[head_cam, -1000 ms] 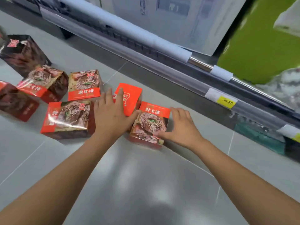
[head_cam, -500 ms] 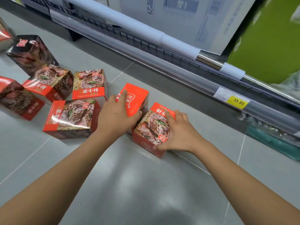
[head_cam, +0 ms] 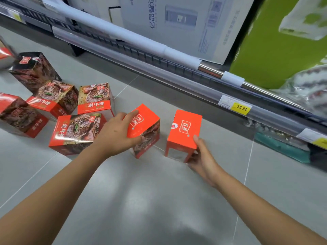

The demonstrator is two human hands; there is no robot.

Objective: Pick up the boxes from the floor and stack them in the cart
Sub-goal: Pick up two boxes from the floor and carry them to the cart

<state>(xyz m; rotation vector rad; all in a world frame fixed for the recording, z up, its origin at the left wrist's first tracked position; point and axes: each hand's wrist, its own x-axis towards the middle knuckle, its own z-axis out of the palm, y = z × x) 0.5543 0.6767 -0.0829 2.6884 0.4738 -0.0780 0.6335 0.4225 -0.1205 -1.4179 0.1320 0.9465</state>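
Right hand [head_cam: 202, 157]: fingers hidden behind the orange cardboard box [head_cam: 184, 129] it grips. Left hand [head_cam: 115, 133] covers one corner of its gripped orange steak-print carton [head_cam: 147, 121]. Red carton [head_cam: 4, 51] far left of both grips: blurred, cut by the edge.

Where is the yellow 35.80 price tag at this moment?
In the head view, the yellow price tag sits right of centre on the shelf rail, above and right of the orange box gripped by the right hand.

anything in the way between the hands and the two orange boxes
Nothing visible stands in the way: the left hand grips the left orange box, and the right hand grips the right orange box.
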